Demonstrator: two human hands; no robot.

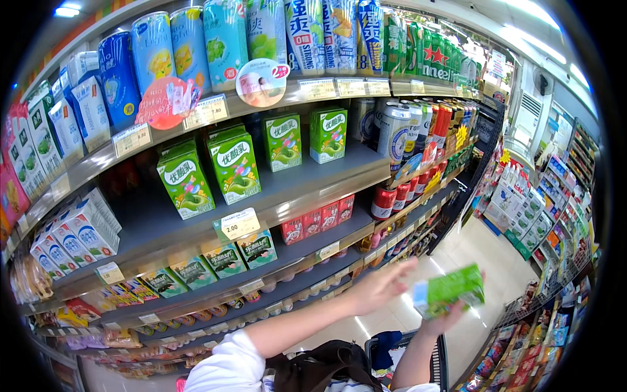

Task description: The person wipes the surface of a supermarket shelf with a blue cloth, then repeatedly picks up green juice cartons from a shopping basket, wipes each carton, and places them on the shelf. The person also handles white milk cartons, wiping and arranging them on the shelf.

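A green drink carton (453, 290) with a pale end is tilted on its side in my right hand (445, 318), raised over the aisle floor. The fingers of that hand wrap its underside and far end. My left hand (384, 286), slightly blurred, reaches out bare with fingers extended, a short gap to the left of the carton. On the shelf before me, matching green cartons stand in separate rows: one at the left (188, 181), one beside it (235, 164), then two more, a carton (284, 142) and another (328, 134) at the right.
A dark shopping basket (439, 362) sits low in front of me. Drink cans (223, 49) line the upper shelf; white milk cartons (81, 235) stand left. Beer cans (392, 130) fill the neighbouring rack. Snack racks (519, 353) border the aisle's right side.
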